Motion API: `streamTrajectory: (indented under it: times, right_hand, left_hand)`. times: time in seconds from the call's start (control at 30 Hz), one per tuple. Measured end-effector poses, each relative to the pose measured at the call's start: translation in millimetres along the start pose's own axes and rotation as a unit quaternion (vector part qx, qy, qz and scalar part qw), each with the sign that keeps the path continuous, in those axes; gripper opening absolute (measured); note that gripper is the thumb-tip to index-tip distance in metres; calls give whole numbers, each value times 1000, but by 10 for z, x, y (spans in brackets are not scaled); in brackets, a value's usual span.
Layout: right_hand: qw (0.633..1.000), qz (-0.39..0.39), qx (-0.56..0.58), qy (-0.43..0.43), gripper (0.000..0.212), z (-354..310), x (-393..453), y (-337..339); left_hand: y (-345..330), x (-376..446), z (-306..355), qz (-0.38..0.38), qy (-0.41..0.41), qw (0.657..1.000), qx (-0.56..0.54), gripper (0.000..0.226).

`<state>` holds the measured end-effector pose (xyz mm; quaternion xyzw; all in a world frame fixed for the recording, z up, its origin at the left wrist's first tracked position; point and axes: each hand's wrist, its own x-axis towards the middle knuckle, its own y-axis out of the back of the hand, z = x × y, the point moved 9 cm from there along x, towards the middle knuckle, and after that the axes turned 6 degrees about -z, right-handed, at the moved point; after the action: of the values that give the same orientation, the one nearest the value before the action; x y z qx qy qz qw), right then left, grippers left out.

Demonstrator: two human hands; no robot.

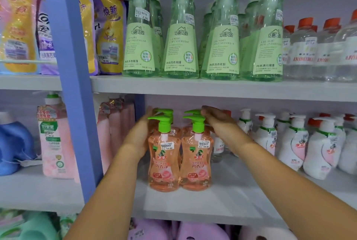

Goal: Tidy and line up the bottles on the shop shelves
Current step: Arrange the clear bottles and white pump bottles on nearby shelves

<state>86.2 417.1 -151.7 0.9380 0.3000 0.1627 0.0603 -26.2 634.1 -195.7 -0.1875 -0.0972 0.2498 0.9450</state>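
Note:
Several pink bottles with green pumps stand in two rows on the middle shelf [231, 197]. The front pair are the left one [164, 164] and the right one [196, 164], side by side with labels facing me. Behind them stand two more, only their pumps and shoulders showing. My left hand [140, 133] lies flat against the left side of the group, its fingertips reaching the rear left pump. My right hand [216, 118] is stretched out along the right side, fingers by the rear right pump [193, 112]. Neither hand wraps around a bottle.
White pump bottles [293, 143] crowd the same shelf to the right. Pink bottles [114, 124] stand at the left behind a blue upright post [77, 85]. Tall green bottles [181, 37] and clear red-capped ones [309, 50] fill the shelf above. Purple containers [193, 232] sit below.

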Motion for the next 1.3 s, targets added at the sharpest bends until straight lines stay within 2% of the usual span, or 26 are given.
streamTrajectory:
  times: [0.07, 0.1, 0.13, 0.2, 0.23, 0.27, 0.33, 0.47, 0.57, 0.63, 0.67, 0.73, 0.8, 0.9, 0.97, 1.07, 1.13, 1.23, 1.3]
  right_hand:
    - [996, 81, -32, 23, 33, 137, -351, 120]
    - [995, 91, -36, 31, 44, 254, -550, 103]
    - [996, 73, -47, 29, 61, 393, -724, 12]
    - [998, 21, -63, 7, 85, 688, -849, -196]
    - [998, 1, -57, -4, 84, 768, -849, -290]
    - [999, -13, -46, -14, 80, 828, -824, -357]
    - [999, -23, -36, -14, 76, 847, -789, -417]
    - [999, -22, -37, 3, 59, 815, -823, -405]
    - [998, -53, -38, -4, 69, 811, -850, -407]
    - [999, -38, -35, -2, 82, 744, -830, -270]
    - [1000, -1, -31, 4, 78, 700, -798, -100]
    - [997, 79, -12, 19, 45, 577, -687, 305]
    - [994, 104, -23, 24, 23, 499, -511, 586]
    - [996, 68, -48, 3, 17, 432, -269, 669]
    - [1000, 24, 3, 19, 17, 291, -158, 561]
    - [995, -100, 16, 22, 25, 79, 1, 127]
    - [986, -165, -11, -2, 23, 96, 109, -160]
    - [984, -173, -32, -21, 21, 106, 182, -290]
    - [982, -180, -50, -25, 23, 144, 223, -269]
  left_hand:
    - [310, -331, -64, 118, -59, 991, 5, 42]
    - [423, -585, -113, 155, -98, 982, 32, 38]
    - [446, -832, -164, 153, -135, 974, 94, 37]
    - [315, -1147, -326, 100, -145, 947, 269, 62]
    - [241, -1177, -415, 69, -146, 932, 324, 74]
    - [187, -1164, -489, 47, -148, 926, 345, 77]
    - [87, -1119, -540, 24, -158, 918, 364, 75]
    - [83, -1079, -558, 36, -178, 904, 386, 80]
    - [154, -1029, -618, 42, -150, 921, 358, 79]
    - [211, -1064, -622, 76, -172, 918, 350, 93]
    - [209, -1134, -574, 108, -197, 907, 356, 96]
    - [146, -1333, -431, 174, -267, 872, 373, 90]
    - [-18, -1496, -327, 185, -333, 847, 370, 79]
    - [-264, -1639, -290, 162, -397, 830, 358, 55]
    - [-397, -1682, -341, 147, -406, 827, 359, 38]
    - [-609, -1678, -481, 110, -389, 834, 375, 20]
    - [-694, -1585, -606, 100, -354, 848, 382, 24]
    - [-732, -1409, -799, 99, -290, 868, 390, 40]
    - [-770, -1336, -861, 98, -263, 870, 406, 42]
